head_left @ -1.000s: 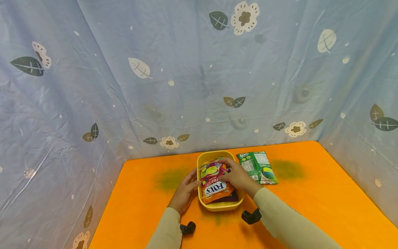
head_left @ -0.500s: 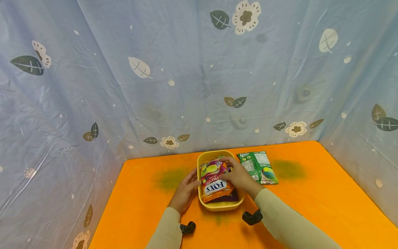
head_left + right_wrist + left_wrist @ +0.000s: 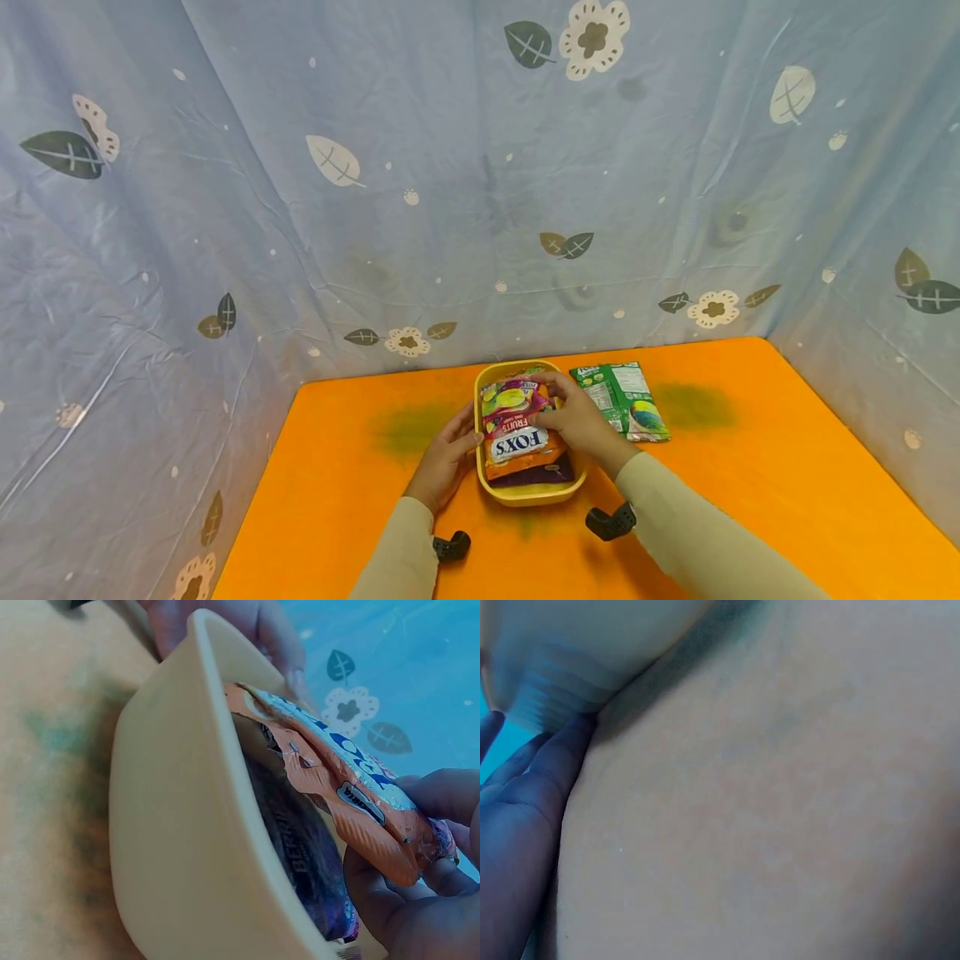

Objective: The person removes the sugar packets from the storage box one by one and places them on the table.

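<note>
In the head view my right hand pinches the right edge of an orange and purple Fox's candy bag at the top of a yellow plastic tub. The right wrist view shows the bag tilted, its near end raised, with thumb above and fingers below. Underneath lies a dark purple bag lettered "BERRIE", partly hidden. My left hand holds the tub's left side, thumb at the rim and fingers along the outer wall. In the left wrist view its fingers touch the tub low down.
A green candy bag lies flat on the orange table, right of the tub. Blue patterned curtain surrounds the table's back and sides. Black wrist straps stick out below both sleeves.
The Fox's bag has shifted slightly away from me in the tub, baring more of the purple bag below. My right hand moved with it; my left hand stays at the tub.
</note>
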Demonstrator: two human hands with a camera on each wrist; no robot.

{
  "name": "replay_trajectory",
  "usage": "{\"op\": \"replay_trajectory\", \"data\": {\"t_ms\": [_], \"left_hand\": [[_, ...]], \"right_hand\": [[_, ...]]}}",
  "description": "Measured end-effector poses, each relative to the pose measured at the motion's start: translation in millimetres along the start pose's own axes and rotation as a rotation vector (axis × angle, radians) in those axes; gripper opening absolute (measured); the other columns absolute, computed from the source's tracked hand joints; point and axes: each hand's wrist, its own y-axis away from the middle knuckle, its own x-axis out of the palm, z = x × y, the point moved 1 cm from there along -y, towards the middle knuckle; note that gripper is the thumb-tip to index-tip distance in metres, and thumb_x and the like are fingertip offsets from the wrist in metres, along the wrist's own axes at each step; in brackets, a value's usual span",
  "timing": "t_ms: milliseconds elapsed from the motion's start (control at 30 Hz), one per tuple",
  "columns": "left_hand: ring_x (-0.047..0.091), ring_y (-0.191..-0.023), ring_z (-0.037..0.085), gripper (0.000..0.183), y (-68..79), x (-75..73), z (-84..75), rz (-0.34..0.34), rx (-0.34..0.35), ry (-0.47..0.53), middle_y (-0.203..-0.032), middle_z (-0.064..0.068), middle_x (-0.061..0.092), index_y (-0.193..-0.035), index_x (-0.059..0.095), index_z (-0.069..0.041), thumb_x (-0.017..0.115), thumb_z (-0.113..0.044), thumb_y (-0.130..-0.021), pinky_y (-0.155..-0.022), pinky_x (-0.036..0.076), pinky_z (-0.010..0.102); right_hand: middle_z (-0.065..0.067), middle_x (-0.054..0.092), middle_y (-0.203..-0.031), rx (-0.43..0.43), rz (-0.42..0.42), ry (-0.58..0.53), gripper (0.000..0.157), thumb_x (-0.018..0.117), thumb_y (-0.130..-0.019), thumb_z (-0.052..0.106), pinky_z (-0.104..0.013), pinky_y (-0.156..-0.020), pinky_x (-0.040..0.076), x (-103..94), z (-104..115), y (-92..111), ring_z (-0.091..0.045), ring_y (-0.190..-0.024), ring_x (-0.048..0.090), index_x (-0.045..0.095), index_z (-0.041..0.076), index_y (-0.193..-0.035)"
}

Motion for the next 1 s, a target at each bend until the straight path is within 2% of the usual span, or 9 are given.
{"op": "replay_trajectory", "data": {"t_ms": [133, 233, 533, 633, 800, 1000], "left_hand": [[0.045, -0.150, 0.034, 0.072, 0.0, 0.1, 0.3, 0.003, 0.010, 0.005, -0.173, 0.015, 0.035, -0.172, 0.035, -0.013, 0.068, -0.016, -0.108, -0.116, 0.047, 0.046], [0.043, -0.151, 0.034, 0.070, 0.1, 0.4, 0.4, 0.008, 0.022, 0.007, -0.173, 0.015, 0.035, -0.172, 0.035, -0.012, 0.066, -0.013, -0.109, -0.116, 0.046, 0.045], [0.042, -0.153, 0.035, 0.066, -0.4, -0.3, -0.2, 0.013, 0.029, 0.001, -0.174, 0.016, 0.034, -0.172, 0.034, -0.011, 0.059, -0.007, -0.111, -0.115, 0.047, 0.046], [0.042, -0.152, 0.037, 0.066, -0.5, 0.0, -1.1, 0.010, 0.028, 0.001, -0.173, 0.018, 0.033, -0.172, 0.033, -0.010, 0.059, -0.007, -0.111, -0.116, 0.047, 0.047], [0.043, -0.152, 0.040, 0.066, -0.3, 0.8, -1.5, 0.013, 0.028, 0.017, -0.172, 0.022, 0.034, -0.172, 0.033, -0.007, 0.058, -0.004, -0.111, -0.116, 0.046, 0.048], [0.044, -0.151, 0.039, 0.066, -0.4, 0.8, -0.5, 0.006, 0.029, 0.012, -0.172, 0.021, 0.035, -0.172, 0.033, -0.007, 0.058, -0.004, -0.110, -0.115, 0.047, 0.047]], "right_hand": [[-0.021, 0.050, -0.154, -0.009, -0.007, 0.006, 0.064, 0.080, -0.099, 0.006, -0.059, -0.108, 0.053, -5.9, 4.3, -0.6, -0.045, -0.137, 0.052, 0.055, 0.017, -0.157], [-0.021, 0.046, -0.158, -0.026, -0.012, 0.006, 0.065, 0.079, -0.100, 0.006, -0.059, -0.110, 0.050, -11.8, 6.7, -1.9, -0.046, -0.143, 0.046, 0.052, 0.015, -0.159], [-0.020, 0.044, -0.152, -0.024, -0.033, 0.018, 0.066, 0.078, -0.101, 0.007, -0.051, -0.101, 0.059, -29.2, 5.8, -2.5, -0.046, -0.129, 0.055, 0.049, 0.016, -0.160], [-0.022, 0.040, -0.150, -0.048, -0.024, -0.018, 0.065, 0.075, -0.103, 0.005, -0.050, -0.096, 0.062, -34.2, 6.4, -1.0, -0.046, -0.124, 0.059, 0.047, 0.014, -0.161], [-0.021, 0.038, -0.147, -0.041, -0.041, -0.088, 0.067, 0.074, -0.102, 0.002, -0.046, -0.087, 0.065, -43.7, 6.1, 0.6, -0.042, -0.113, 0.066, 0.045, 0.013, -0.161], [-0.021, 0.039, -0.145, -0.036, -0.054, -0.114, 0.070, 0.075, -0.102, 0.004, -0.047, -0.086, 0.065, -58.2, 7.7, 3.4, -0.041, -0.111, 0.067, 0.042, 0.013, -0.163]]}}
